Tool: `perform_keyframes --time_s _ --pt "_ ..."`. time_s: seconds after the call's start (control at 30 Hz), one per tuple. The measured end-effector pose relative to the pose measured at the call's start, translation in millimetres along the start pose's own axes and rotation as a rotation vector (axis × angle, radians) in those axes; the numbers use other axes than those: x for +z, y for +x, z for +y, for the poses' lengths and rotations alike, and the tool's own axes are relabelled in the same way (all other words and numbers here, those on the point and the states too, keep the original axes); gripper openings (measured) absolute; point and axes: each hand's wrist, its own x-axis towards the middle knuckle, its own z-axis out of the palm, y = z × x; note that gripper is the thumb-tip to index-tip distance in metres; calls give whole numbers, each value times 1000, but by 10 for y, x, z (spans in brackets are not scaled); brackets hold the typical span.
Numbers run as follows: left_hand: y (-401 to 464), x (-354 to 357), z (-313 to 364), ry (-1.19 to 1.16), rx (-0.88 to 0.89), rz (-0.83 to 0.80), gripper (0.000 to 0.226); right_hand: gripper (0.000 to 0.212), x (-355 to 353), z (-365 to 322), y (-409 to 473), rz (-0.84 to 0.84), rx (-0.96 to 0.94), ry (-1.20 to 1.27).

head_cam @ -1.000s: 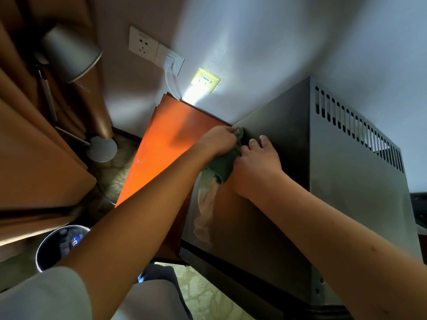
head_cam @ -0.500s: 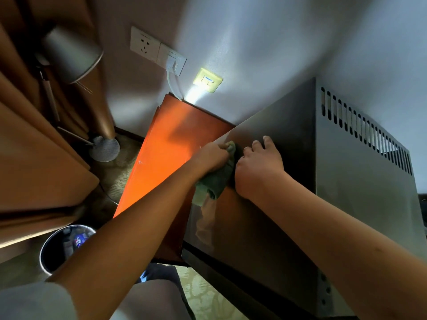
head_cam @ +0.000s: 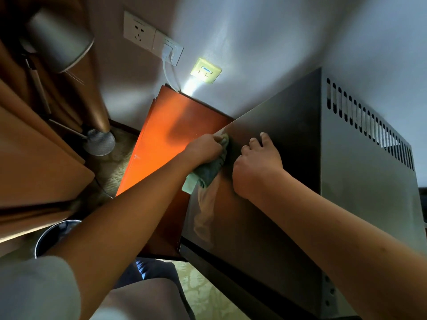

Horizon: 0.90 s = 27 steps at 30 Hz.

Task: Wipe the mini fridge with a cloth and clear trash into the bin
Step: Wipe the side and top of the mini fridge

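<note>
Green cloth [head_cam: 209,172] gripped by left hand [head_cam: 203,150]; right hand [head_cam: 256,167] fingers curled, fingertips hidden.

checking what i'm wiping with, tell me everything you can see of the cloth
The cloth is a soft, bunched grey-green rag with a paler corner hanging at its lower left. The left hand grips it and presses it against the mini fridge's dark, glossy surface, near its left edge. The right hand lies just beside it.

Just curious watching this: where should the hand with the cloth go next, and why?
Probably a stroke down the panel. The left hand grips the cloth near the upper edge of the mini fridge, the right hand rests beside it, and much panel lies below.
</note>
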Motion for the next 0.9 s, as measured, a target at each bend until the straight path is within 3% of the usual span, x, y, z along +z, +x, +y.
perform_keyframes --time_s 0.13,0.33,0.43,0.6,0.8,0.9 --pt "158 -162 249 97 115 87 61 62 22 -28 24 16 3 10" --pt "230 -110 -52 478 44 -16 64 58 -33 -79 -36 32 -26 30" --pt "193 4 -193 435 66 2 66 59 -51 -94 -39 23 -22 18" --pt "327 -41 -109 328 269 133 63 59 -31 -123 11 21 -15 11" --pt "561 92 -411 409 67 31 70 60 -9 -210 106 -26 -16 -6" --pt "516 234 -658 345 70 7 68 60 -14 -235 123 -51 -22 -16"
